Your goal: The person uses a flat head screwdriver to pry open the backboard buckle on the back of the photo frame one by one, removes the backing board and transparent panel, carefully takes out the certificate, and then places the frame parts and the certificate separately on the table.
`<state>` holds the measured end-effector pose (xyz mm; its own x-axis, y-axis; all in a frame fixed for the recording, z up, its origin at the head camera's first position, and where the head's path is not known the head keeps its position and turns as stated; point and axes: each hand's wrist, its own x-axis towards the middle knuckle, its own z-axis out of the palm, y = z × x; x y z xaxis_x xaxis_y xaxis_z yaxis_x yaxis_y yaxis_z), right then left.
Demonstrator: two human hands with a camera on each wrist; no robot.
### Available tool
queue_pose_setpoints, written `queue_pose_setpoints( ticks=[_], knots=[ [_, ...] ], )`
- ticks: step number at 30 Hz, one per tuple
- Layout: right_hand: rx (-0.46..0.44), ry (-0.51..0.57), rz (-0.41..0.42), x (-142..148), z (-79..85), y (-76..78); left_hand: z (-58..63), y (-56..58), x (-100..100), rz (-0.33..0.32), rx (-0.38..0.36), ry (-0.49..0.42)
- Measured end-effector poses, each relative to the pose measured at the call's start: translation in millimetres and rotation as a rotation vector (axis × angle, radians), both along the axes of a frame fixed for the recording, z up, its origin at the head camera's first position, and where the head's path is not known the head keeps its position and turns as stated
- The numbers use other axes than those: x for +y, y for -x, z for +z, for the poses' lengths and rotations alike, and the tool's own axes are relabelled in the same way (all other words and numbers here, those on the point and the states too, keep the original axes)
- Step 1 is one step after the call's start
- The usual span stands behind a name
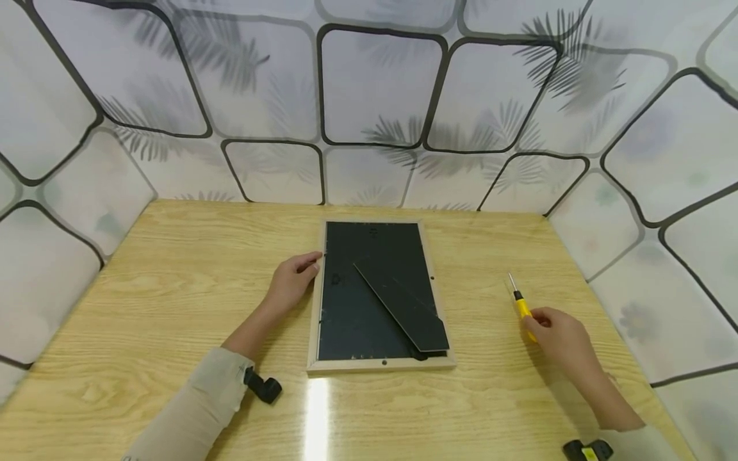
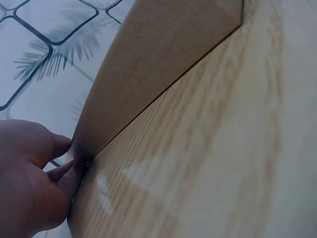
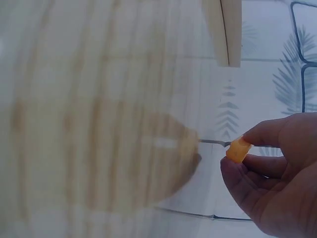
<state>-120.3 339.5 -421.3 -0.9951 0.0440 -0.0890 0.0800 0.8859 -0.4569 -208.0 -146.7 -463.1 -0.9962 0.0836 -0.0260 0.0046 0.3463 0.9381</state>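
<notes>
A picture frame (image 1: 380,365) with a pale wooden rim lies face down on the table. Its black backing board carries a dark stand leg (image 1: 403,307), set at a slant. My left hand (image 1: 291,282) holds the frame's left edge with its fingertips; the left wrist view shows finger and thumb at the frame's side (image 2: 148,59). Out to the right, my right hand (image 1: 562,336) pinches a screwdriver (image 1: 523,307) by its yellow handle, the thin metal shaft pointing away from me. Only the orange-looking handle end (image 3: 238,150) shows in the right wrist view.
Small dark fixings (image 1: 384,362) sit along the frame's rim. The wood-grain table (image 1: 190,275) extends on both sides of the frame. Patterned white panels (image 1: 377,89) stand at the back and along both sides. A strip of light reflects near the front.
</notes>
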Motion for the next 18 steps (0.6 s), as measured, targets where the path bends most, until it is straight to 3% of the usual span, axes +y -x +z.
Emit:
queue_pose_setpoints(
  ticks=[4, 12, 18],
  knots=[
    [0.041, 0.028, 0.011, -7.8, 0.9, -1.1, 0.8, -0.2, 0.2, 0.000, 0.002, -0.002],
    [0.040, 0.096, 0.011, -27.0, 6.5, -0.1, 1.5, -0.9, -1.3, -0.017, -0.008, 0.009],
    [0.086, 0.114, 0.060, -46.9, 12.8, 0.8, 0.1, -3.5, -3.8, -0.042, 0.017, 0.025]
  ],
)
